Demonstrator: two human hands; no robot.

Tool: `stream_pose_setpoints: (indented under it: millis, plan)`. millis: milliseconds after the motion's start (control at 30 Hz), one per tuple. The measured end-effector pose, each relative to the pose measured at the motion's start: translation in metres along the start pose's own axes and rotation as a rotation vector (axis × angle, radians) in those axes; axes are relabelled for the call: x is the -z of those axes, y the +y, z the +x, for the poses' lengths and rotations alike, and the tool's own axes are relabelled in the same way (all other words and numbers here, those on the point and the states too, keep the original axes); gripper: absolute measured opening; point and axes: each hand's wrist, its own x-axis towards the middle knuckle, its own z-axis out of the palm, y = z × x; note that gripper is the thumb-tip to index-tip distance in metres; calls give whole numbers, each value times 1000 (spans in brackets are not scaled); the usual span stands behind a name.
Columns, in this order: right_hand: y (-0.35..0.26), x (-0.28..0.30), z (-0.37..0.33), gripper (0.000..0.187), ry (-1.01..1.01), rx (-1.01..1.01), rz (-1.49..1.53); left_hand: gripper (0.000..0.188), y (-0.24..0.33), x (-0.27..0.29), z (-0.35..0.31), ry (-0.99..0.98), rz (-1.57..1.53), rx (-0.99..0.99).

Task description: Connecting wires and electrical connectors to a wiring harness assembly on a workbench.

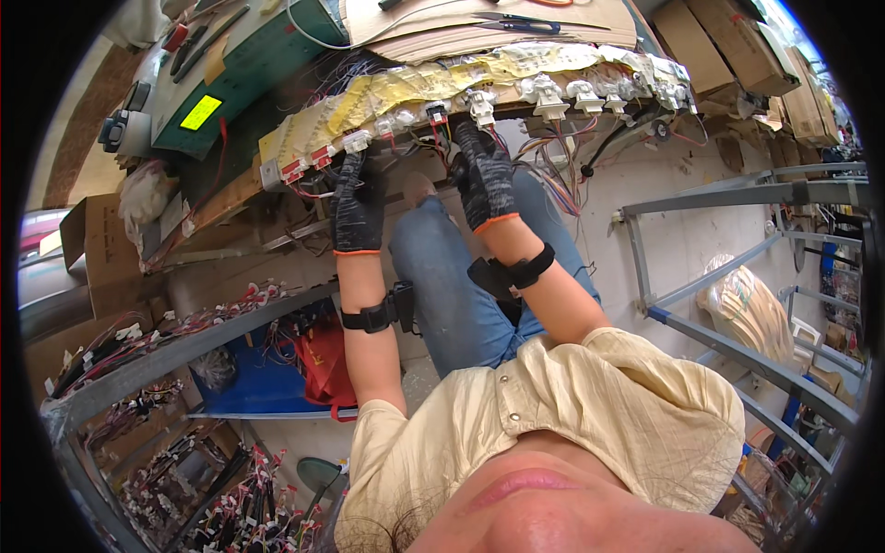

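Both hands wear dark grey knitted gloves with orange cuffs. My left hand (358, 207) reaches up to a white connector (356, 140) on the front edge of a taped board (369, 100). Its fingers look closed just under that connector; what lies between them is hidden. Further right, my right hand (484, 184) is just below a black-and-white connector (436, 113) and a larger white connector (481, 108), among hanging wires. Those fingers are bent together, and I cannot make out what they pinch. Red-and-white connectors (293, 170) sit at the board's left end.
At the upper left stands a green tester box (198, 115) with a lit yellow display. Scissors (530, 22) lie on cardboard behind the board. Wire bundles (562, 175) hang on the right. Metal racks (737, 195) flank me; the left rack (194, 350) bears many wire harnesses.
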Motion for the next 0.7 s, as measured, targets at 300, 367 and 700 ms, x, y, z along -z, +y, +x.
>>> stream_pose_setpoints:
  millis: [300,367,700]
  plan:
    - [3,-5,4,18,-92,124,-116,16,1,-4,4,-4,-232,116]
    - [4,-8,7,18,-91,116,-103,16,1,-1,6,13,-239,104]
    - [2,-14,0,13,-151,180,-134,16,5,-18,2,-65,-203,87]
